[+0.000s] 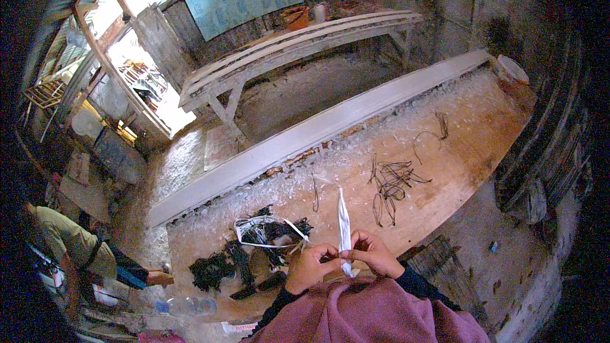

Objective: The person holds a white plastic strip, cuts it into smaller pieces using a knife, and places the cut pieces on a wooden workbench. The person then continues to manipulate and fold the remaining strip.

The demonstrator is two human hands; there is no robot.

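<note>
We find the white strip [344, 219] over the near side of the worktop [467, 152], its lower part pinched by both the left hand [310, 268] and right hand [376, 255], fingertips close together. We judge it light, limp, perhaps slippery; a firm fingertip pinch low down suits it.

"How many hands?"
"Two: one bare left hand [309, 268] and one bare right hand [377, 254]."
"Long, flat white strips [344, 225]?"
"One held; I can't tell if the white loop [257, 218] is another."
"Thin black wires [395, 181]?"
"Too tangled to count."
"Round orange buckets [295, 19]?"
"One. One clear plastic bottle [190, 306], too."
</note>
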